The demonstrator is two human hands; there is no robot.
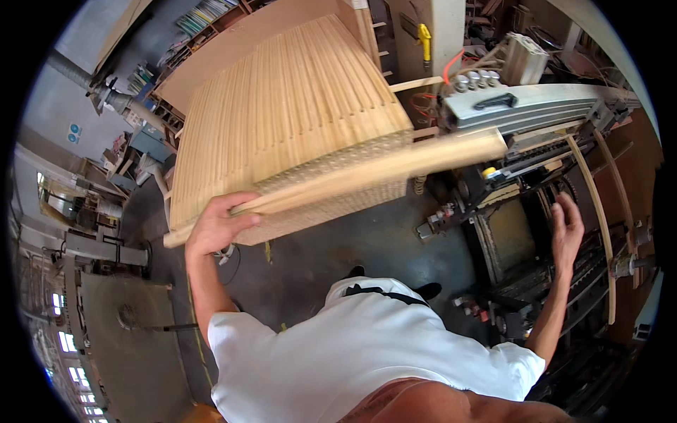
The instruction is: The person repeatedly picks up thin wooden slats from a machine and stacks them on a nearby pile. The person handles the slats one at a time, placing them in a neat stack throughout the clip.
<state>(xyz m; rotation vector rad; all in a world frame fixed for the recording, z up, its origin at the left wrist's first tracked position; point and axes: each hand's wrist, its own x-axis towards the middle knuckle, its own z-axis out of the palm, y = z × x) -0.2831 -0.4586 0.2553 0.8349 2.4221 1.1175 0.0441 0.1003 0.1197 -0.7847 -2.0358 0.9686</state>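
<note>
My left hand (220,227) is closed round a long pale wooden strip (367,175), thumb on the near side. The strip crosses in front of a large stack of pale wooden strips (296,92); its right end is blurred and reaches towards the machine. Whether it touches the stack I cannot tell. On the right, my right hand (566,233) is raised beside the machine (508,233), with its fingers loosely stretched and nothing in them. Near it stand long, thin wooden strips (596,211), which look bent at the picture's rim.
Behind the machine's grey metal beam (529,106), a yellow air gun (424,42) hangs by a pillar. A brown panel (204,77) stands behind the stack. To the left is a grey-topped table (127,338). Bare grey floor (324,247) shows between stack and machine.
</note>
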